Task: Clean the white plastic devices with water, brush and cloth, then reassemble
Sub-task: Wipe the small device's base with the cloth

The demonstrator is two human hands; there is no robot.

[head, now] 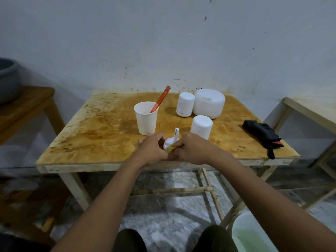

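Note:
Near the table's front edge my left hand (153, 149) grips a small white device base (168, 143) with a thin white stem (176, 134) rising from it. My right hand (192, 148) pinches a small yellow cloth (171, 148) against the base's side. Just behind my right hand stands a white cylindrical cover (201, 126). Farther back sit a small white device (185, 104) and a wide white dome device (209, 103). A white paper cup (146, 118) holds an orange-handled brush (161, 99) leaning to the right.
The stained wooden table (101, 128) carries a black cloth (262, 134) at its right edge. A white bucket (252, 233) stands on the floor at lower right. A grey basin (8, 79) sits on a side table at left; another wooden frame is at right.

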